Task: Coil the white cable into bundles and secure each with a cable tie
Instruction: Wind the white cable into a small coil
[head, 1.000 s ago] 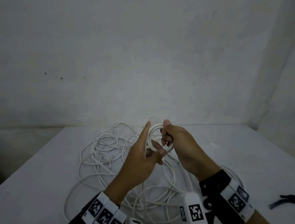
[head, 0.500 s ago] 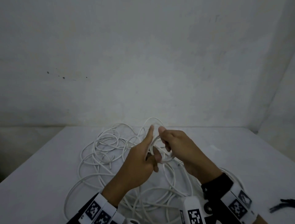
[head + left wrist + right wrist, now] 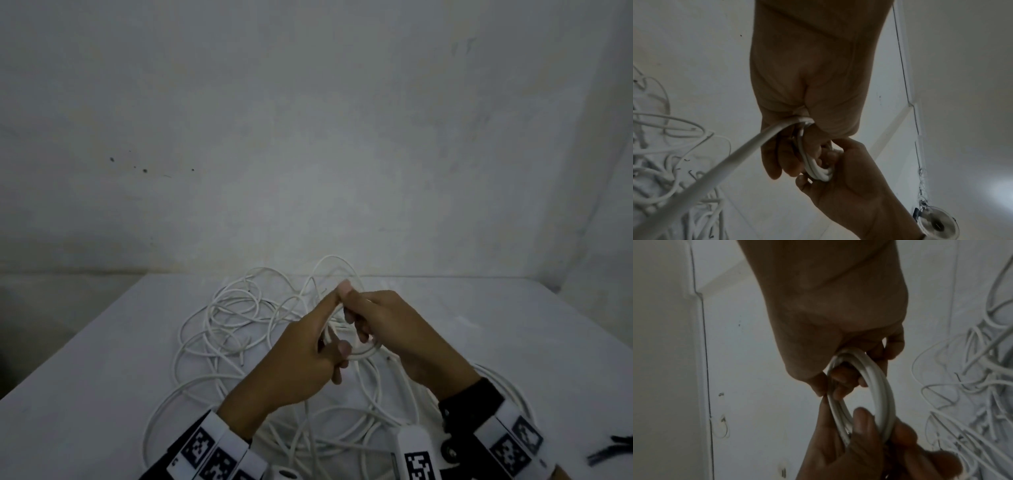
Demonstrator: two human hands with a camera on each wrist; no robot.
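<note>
A small coil of white cable [image 3: 368, 352] is held above the table between both hands. My left hand [image 3: 334, 346] grips its near-left side, thumb across the turns and index finger pointing up. From the right, my right hand [image 3: 359, 325] curls its fingers through the ring. In the right wrist view the coil [image 3: 878, 386] shows several turns, with the left hand's fingers [image 3: 861, 431] pinching its lower part. The left wrist view shows the coil [image 3: 818, 172] in both hands and a cable strand [image 3: 725, 164] trailing down to the loose cable [image 3: 233, 318] tangled on the table.
The white table [image 3: 85, 394] carries the loose loops in its middle, under and behind the hands. Black cable ties [image 3: 613, 452] lie at the right edge of the head view. A plain wall rises right behind the table.
The coil stood upright facing me with its ring plain to see; it has since tipped flatter and sunk a little. The hands have closed together over it, hiding most of the ring.
</note>
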